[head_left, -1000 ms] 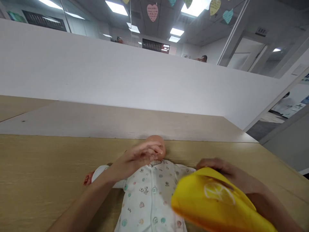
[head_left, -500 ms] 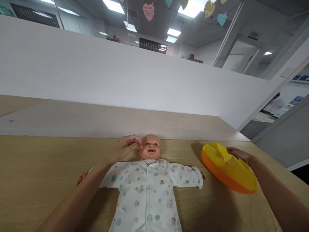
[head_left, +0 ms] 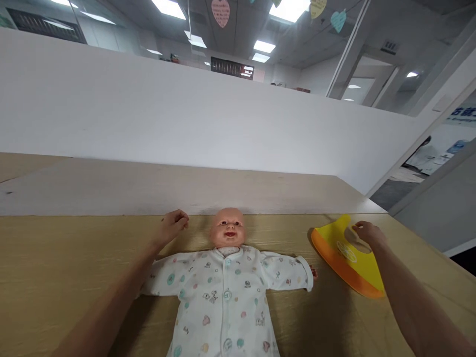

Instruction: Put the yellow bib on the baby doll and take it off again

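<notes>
The right hand (head_left: 366, 232) grips the yellow bib (head_left: 347, 260), its logo unreadable, at the desk's (head_left: 55, 258) right edge; the left hand (head_left: 173, 225) curls empty beside the doll (head_left: 226, 282).

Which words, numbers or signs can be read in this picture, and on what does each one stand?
No text here reads clearly enough to quote.
On the yellow bib: a white round emblem, no legible letters.
On the doll's romper: tiny print, blurred.
On the paper hearts at the ceiling: handwriting too small.
On the blue sign at right: characters cut off and blurred.
On the red lit panel: unreadable.
</notes>
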`<state>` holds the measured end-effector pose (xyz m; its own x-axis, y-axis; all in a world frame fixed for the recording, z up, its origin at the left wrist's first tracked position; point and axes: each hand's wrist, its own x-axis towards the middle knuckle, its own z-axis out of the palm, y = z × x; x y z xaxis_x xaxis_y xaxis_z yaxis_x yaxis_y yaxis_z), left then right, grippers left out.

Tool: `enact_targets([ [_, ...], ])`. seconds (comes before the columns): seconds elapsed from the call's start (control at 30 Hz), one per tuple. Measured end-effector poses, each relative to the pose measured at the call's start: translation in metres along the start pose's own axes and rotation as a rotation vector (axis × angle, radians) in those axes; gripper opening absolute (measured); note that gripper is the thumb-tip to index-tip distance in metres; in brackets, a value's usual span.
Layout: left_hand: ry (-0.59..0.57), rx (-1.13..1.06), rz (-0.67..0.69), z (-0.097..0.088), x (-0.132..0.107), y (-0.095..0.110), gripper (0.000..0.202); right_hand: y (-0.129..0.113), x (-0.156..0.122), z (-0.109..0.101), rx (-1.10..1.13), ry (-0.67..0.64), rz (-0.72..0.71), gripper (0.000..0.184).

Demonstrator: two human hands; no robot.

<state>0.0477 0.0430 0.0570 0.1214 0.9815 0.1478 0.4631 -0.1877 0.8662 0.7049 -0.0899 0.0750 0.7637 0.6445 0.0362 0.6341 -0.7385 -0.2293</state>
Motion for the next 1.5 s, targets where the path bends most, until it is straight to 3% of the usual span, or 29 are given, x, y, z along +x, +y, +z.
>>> enact_targets([
  [0.13, 0.027, 0.035, -0.037, -0.002, 0.005, -0.011, 0.016, 0.001, -0.01, 0.007, -0.092, 0.137, 0.177, 0.05],
  [0.3, 0.03, -0.002, -0.042, -0.005, 0.005, -0.009, 0.017, -0.001, -0.019, 0.015, -0.142, 0.399, 0.21, 0.063],
  [0.5, 0.029, 0.035, -0.026, -0.006, 0.004, -0.006, 0.02, 0.002, -0.034, 0.007, -0.013, 0.357, 0.183, 0.051],
  [0.63, 0.03, 0.107, 0.023, -0.006, 0.0, -0.004, 0.02, -0.009, -0.05, 0.013, 0.055, 0.235, 0.04, 0.046],
  [0.73, 0.011, 0.233, 0.097, -0.005, -0.009, -0.003, 0.018, -0.034, -0.072, 0.029, 0.104, 0.212, -0.114, 0.035],
  [0.8, 0.004, 0.325, 0.169, -0.004, -0.02, -0.003, 0.017, -0.06, -0.097, 0.04, 0.213, 0.225, -0.404, 0.032],
  [0.9, -0.033, 0.397, 0.309, -0.007, -0.045, 0.002, 0.017, -0.104, -0.145, 0.05, 0.273, 0.143, -0.632, 0.027],
  [1.03, -0.223, 0.463, 0.49, -0.015, -0.084, 0.015, 0.022, -0.149, -0.206, 0.04, 0.414, -0.106, -1.063, 0.026],
  [1.1, -0.33, 0.495, 0.568, -0.021, -0.1, 0.019, 0.025, -0.159, -0.225, 0.029, 0.392, -0.264, -1.273, 0.022],
  [1.17, -0.378, 0.507, 0.606, -0.026, -0.111, 0.02, 0.032, -0.158, -0.235, 0.02, 0.352, -0.433, -1.409, 0.032],
  [1.27, -0.409, 0.546, 0.596, -0.032, -0.117, 0.015, 0.051, -0.149, -0.242, 0.019, 0.297, -0.541, -1.4, 0.058],
  [1.37, -0.429, 0.641, 0.565, -0.034, -0.115, 0.005, 0.067, -0.143, -0.246, 0.029, 0.194, -0.449, -1.347, 0.066],
  [1.5, -0.383, 0.751, 0.494, -0.031, -0.109, -0.004, 0.065, -0.145, -0.249, 0.043, 0.125, -0.347, -1.317, 0.065],
])
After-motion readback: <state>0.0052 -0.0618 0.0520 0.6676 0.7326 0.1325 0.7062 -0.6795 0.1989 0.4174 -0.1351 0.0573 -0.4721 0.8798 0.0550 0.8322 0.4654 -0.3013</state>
